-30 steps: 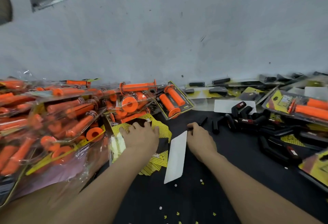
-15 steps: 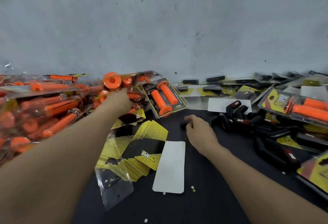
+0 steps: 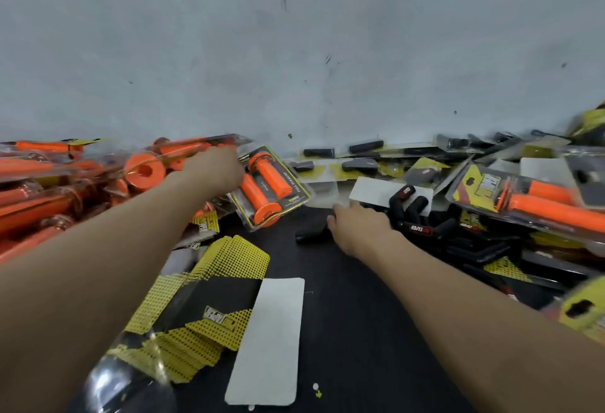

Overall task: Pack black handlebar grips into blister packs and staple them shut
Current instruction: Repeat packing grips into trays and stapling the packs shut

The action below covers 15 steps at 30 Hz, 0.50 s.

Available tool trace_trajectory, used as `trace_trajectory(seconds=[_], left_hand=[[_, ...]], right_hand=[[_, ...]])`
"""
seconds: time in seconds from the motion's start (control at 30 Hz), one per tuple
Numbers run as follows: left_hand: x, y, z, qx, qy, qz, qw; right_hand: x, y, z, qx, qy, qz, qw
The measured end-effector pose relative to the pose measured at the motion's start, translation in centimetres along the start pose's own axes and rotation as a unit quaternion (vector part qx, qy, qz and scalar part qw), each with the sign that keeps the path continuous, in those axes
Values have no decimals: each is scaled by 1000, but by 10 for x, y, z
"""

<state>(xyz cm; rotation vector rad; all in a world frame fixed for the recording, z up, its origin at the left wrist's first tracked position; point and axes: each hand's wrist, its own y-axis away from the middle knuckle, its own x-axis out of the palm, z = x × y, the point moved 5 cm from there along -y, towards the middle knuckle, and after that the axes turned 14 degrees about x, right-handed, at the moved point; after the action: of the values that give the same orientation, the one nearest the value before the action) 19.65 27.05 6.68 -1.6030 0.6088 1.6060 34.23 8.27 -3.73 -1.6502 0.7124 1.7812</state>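
My right hand [image 3: 360, 229] lies on the black table and grips one end of a loose black handlebar grip [image 3: 309, 236], which sticks out to its left. Just beyond it is a heap of black grips [image 3: 414, 216] with red "TAPER" labels. My left hand [image 3: 212, 168] reaches far left into the orange pile and holds a clear blister pack of orange grips [image 3: 144, 170]; its fingers are hidden. Near me lie fanned yellow-and-black backing cards [image 3: 212, 311], a white card [image 3: 268, 340] and an empty clear blister [image 3: 131, 380].
Packed orange grip packs [image 3: 49, 190] are heaped along the left. One sealed orange pack [image 3: 270, 188] lies tilted between my hands. More packs, cards and black grips [image 3: 523, 199] crowd the right and the back by the grey wall [image 3: 294, 52].
My left hand left the cards and carried an orange grip pack up and left onto the pile. My right hand slid forward toward the black grips, still on its grip.
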Motion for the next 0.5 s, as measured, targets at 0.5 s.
trace_trajectory(seconds=[0.5], left_hand=[[65, -37, -44, 134, -163, 69, 975]], right_hand=[[-8, -48, -44, 60, 182, -97, 977]])
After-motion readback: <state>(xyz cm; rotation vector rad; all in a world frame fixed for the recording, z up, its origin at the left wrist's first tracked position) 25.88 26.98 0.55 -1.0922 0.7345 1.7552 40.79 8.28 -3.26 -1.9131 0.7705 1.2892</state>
